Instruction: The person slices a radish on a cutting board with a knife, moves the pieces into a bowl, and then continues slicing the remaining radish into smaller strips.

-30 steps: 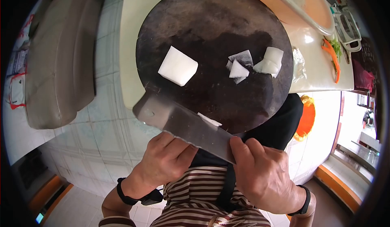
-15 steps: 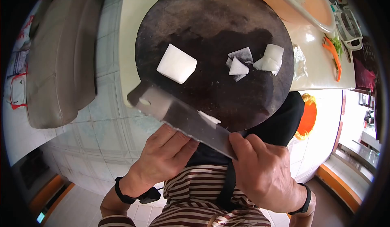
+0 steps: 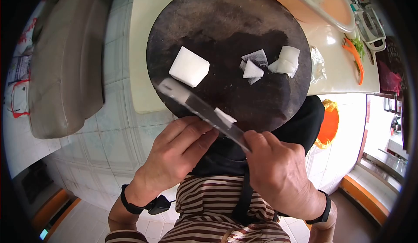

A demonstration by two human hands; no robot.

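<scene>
My right hand (image 3: 276,162) is wrapped round the handle end of a broad kitchen cleaver (image 3: 204,112). Its blade slants up and left over the near part of a round dark chopping board (image 3: 226,16). My left hand (image 3: 180,143) has its fingers bent and drawn together, fingertips right at the near side of the blade; what they hold, if anything, is hidden. A thin white slice (image 3: 225,115) shows beside the blade. Beyond the blade's tip lies a thick white vegetable block (image 3: 189,67). Thin white offcuts (image 3: 253,69) and another white piece (image 3: 287,60) lie on the board's right.
The board rests on a pale table (image 3: 141,69). At the back right stands a large orange basin (image 3: 331,8). An orange peeler (image 3: 355,58) and a crumpled clear bag (image 3: 318,67) lie on the right. A bin with an orange liner (image 3: 328,123) stands below the table.
The cleaver's blade has turned more edge-on, and its tip has moved right and up over the board. My left hand has risen slightly with it. The white pieces stay in place.
</scene>
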